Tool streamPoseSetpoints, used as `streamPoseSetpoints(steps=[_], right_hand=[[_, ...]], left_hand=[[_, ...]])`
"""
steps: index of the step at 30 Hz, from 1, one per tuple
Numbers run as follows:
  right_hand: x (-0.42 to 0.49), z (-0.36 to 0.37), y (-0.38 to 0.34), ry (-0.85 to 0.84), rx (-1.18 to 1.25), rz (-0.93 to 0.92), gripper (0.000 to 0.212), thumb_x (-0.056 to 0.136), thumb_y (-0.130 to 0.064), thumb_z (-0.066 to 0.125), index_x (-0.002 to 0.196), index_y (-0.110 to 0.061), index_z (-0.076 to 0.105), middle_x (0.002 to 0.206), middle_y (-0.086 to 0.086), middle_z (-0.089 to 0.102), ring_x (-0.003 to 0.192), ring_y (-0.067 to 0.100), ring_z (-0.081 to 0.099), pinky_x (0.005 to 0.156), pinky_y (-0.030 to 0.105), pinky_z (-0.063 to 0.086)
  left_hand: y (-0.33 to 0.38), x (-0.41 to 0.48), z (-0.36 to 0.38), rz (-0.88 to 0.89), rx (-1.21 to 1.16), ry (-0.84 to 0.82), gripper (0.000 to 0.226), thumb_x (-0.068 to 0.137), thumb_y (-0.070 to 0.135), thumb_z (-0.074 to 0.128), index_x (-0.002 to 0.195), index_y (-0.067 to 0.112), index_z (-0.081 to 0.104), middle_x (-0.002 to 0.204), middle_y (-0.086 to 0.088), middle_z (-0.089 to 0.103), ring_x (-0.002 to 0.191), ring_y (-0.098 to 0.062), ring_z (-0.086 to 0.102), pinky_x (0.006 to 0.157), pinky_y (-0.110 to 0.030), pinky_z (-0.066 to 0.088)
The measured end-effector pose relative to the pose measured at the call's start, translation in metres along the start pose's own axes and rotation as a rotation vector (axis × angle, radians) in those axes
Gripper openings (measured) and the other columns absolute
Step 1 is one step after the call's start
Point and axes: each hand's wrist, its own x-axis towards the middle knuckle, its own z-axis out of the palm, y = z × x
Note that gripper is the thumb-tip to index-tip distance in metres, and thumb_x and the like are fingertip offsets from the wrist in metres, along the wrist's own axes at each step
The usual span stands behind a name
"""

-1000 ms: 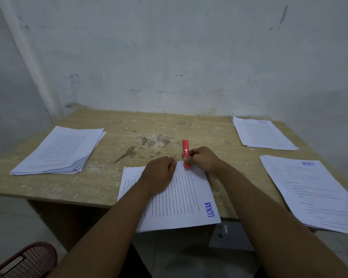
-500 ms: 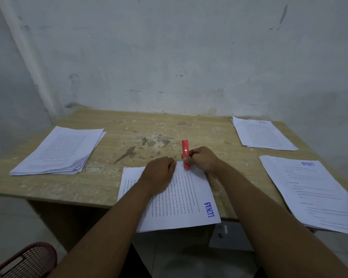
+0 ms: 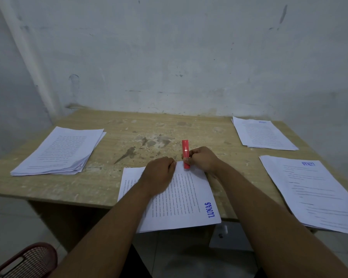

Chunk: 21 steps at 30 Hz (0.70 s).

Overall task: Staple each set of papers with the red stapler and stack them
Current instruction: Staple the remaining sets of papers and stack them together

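View from the head. My left hand (image 3: 159, 173) lay knuckles-up on the white printed paper set stamped "LUNAS" in blue (image 3: 186, 199), fingers curled at its far edge; whether they pinched the sheets I could not tell. My right hand (image 3: 204, 160) pinched the slim red plastic stapler (image 3: 185, 148), whose near end sat on the set's far edge and whose length pointed toward the far edge of the worn wooden counter (image 3: 129, 135). The set lay at the counter's near edge, overhanging it. A thick stack of white printed sheets (image 3: 58, 151) lay near the left edge. Two more white paper piles lay along the right edge, one at the far right corner (image 3: 263, 135) and one at the near right corner (image 3: 313, 195).
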Motion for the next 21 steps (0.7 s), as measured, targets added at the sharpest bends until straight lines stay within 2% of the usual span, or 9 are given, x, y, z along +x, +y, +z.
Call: streamPoseSetpoints(steps=[7, 10, 12, 14, 16, 18, 21], right_hand=[[-0.001, 0.001, 0.0, 0.004, -0.015, -0.011, 0.026, 0.093, -0.026, 0.075, 0.101, -0.003, 0.083, 0.109, 0.018, 0.078, 0.099, 0.034, 0.071, 0.094, 0.044, 0.054], [-0.003, 0.002, -0.002, 0.015, 0.012, -0.002, 0.023, 0.094, -0.024, 0.075, 0.1, -0.004, 0.083, 0.106, 0.018, 0.078, 0.091, 0.029, 0.068, 0.093, 0.044, 0.055], [-0.005, 0.003, -0.004, 0.023, 0.027, 0.004, 0.02, 0.093, -0.023, 0.075, 0.1, -0.006, 0.083, 0.104, 0.016, 0.078, 0.095, 0.031, 0.071, 0.09, 0.041, 0.055], [-0.006, 0.004, -0.005, 0.031, 0.042, 0.004, 0.017, 0.092, -0.02, 0.075, 0.1, -0.007, 0.084, 0.102, 0.014, 0.079, 0.093, 0.03, 0.071, 0.082, 0.036, 0.055], [-0.008, 0.005, -0.007, 0.033, 0.05, 0.013, 0.016, 0.093, -0.017, 0.074, 0.101, -0.008, 0.083, 0.099, 0.013, 0.078, 0.083, 0.022, 0.068, 0.07, 0.029, 0.052], [-0.009, 0.006, -0.006, 0.03, 0.056, 0.022, 0.016, 0.094, -0.018, 0.074, 0.104, -0.009, 0.083, 0.099, 0.01, 0.077, 0.081, 0.017, 0.066, 0.066, 0.025, 0.048], [-0.01, 0.004, -0.003, 0.012, 0.109, 0.037, 0.02, 0.094, -0.022, 0.075, 0.109, -0.01, 0.082, 0.107, 0.009, 0.078, 0.096, 0.023, 0.07, 0.073, 0.026, 0.05]], left_hand=[[0.0, -0.001, 0.0, -0.009, 0.007, -0.01, 0.039, 0.11, 0.037, 0.035, 0.082, 0.02, 0.055, 0.075, 0.004, 0.054, 0.072, -0.017, 0.053, 0.074, -0.041, 0.048], [-0.001, 0.0, 0.0, -0.01, 0.007, -0.011, 0.038, 0.11, 0.037, 0.035, 0.083, 0.02, 0.056, 0.076, 0.005, 0.054, 0.073, -0.017, 0.053, 0.075, -0.041, 0.048], [-0.001, 0.0, -0.001, -0.01, 0.004, -0.01, 0.038, 0.11, 0.036, 0.035, 0.083, 0.02, 0.056, 0.076, 0.005, 0.055, 0.073, -0.017, 0.054, 0.075, -0.041, 0.049], [-0.001, 0.0, -0.001, -0.008, 0.007, -0.009, 0.038, 0.11, 0.036, 0.035, 0.082, 0.02, 0.056, 0.076, 0.005, 0.054, 0.073, -0.018, 0.053, 0.074, -0.041, 0.048], [-0.002, 0.0, 0.0, -0.01, 0.013, -0.01, 0.038, 0.11, 0.036, 0.034, 0.081, 0.022, 0.054, 0.075, 0.006, 0.053, 0.072, -0.016, 0.053, 0.073, -0.041, 0.048], [-0.002, 0.0, 0.0, -0.016, 0.013, -0.012, 0.037, 0.11, 0.037, 0.034, 0.081, 0.023, 0.054, 0.075, 0.006, 0.053, 0.072, -0.015, 0.052, 0.073, -0.039, 0.047], [0.0, 0.0, 0.0, -0.014, 0.006, -0.013, 0.038, 0.11, 0.037, 0.034, 0.081, 0.022, 0.054, 0.075, 0.006, 0.053, 0.072, -0.015, 0.053, 0.072, -0.039, 0.046]])
